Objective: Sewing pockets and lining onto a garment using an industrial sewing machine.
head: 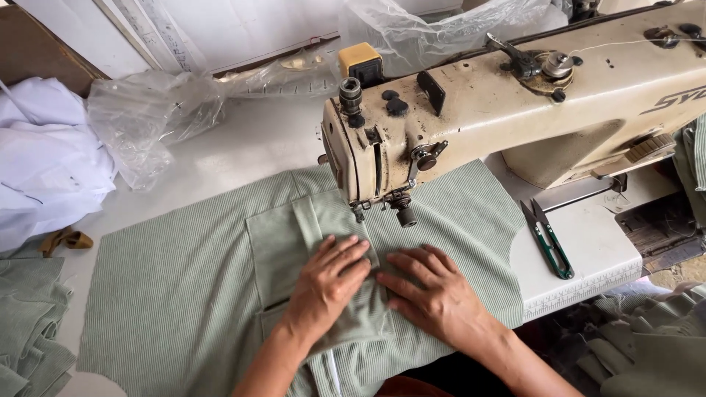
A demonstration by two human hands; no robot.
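White table (243, 140), both hands (327, 283) flat, fingers spread on green fabric (176, 294), needle hidden behind sewing machine (515, 103)

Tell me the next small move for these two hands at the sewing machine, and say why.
Probably slide the green striped fabric panel a little away from you. Both the left hand and the right hand lie flat, pressing the sewn-on pocket piece, whose far edge sits just short of the needle area of the cream industrial sewing machine, so it seems not yet lined up.
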